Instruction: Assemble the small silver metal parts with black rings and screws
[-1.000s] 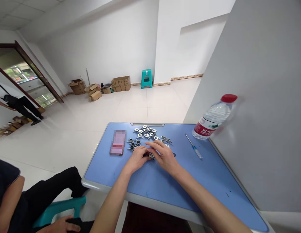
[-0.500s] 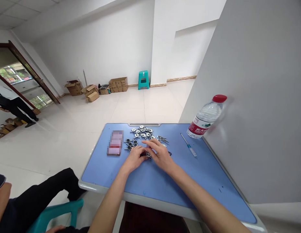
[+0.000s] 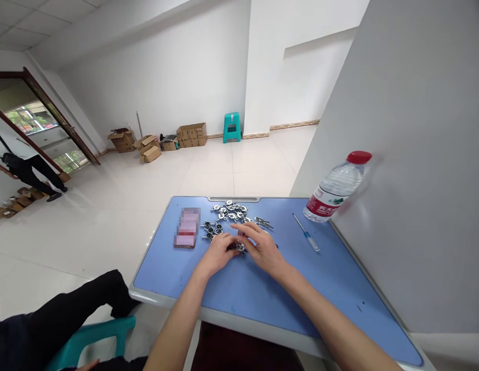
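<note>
My left hand [image 3: 219,251] and my right hand [image 3: 262,248] meet over the middle of the blue table [image 3: 262,299]. Between their fingertips is a small metal part [image 3: 241,248], largely covered by the fingers. The left fingers close on it from the left; the right thumb and fingers pinch at it from the right. Just beyond the hands lies a pile of silvery metal parts [image 3: 229,210]. Several parts with round black centres [image 3: 211,230] lie beside my left hand. A few long metal pieces [image 3: 264,222] rest behind my right hand.
A screwdriver [image 3: 307,234] and a water bottle with a red cap [image 3: 335,188] are at the right. A phone-like slab [image 3: 187,228], blurred out, lies left. A seated person's leg [image 3: 80,293] is beside the table. Cardboard boxes [image 3: 191,135] and a green stool [image 3: 232,127] stand farther back.
The whole view has shifted slightly, so the table and hands appear a little farther right. Both hands stay together around the small metal part, with barely any finger movement.
</note>
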`<state>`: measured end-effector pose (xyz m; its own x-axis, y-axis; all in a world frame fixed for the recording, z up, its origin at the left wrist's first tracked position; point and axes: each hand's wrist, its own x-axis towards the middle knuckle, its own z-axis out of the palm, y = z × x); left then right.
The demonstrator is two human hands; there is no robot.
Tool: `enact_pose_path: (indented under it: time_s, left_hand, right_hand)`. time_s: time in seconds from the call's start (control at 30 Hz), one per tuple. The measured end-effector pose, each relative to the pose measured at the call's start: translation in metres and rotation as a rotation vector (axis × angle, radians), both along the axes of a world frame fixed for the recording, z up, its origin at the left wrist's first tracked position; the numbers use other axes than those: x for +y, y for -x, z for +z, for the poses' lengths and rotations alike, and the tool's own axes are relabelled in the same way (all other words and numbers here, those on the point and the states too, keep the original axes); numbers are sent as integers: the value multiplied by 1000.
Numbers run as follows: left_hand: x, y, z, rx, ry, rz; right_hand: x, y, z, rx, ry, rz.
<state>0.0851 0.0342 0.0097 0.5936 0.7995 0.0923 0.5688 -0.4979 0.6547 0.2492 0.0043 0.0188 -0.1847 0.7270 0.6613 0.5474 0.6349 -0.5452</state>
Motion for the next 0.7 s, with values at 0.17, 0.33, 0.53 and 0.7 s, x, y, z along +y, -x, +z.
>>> enact_pose_path:
  time_s: [0.17,0.33,0.53,0.7]
  left_hand:
    - [0,0,0,5,4,8]
    - [0,-1,-1,-5,13,25]
    - [-1,0,-1,16,15,14]
    - [-4,0,4,1,42,15]
  right_hand:
    - [-4,-3,3,0,23,50]
    - [-3,2,-2,28,-2,-29]
    - [-5,-2,2,18,10,14]
    - [-9,-1,6,-22,0,6]
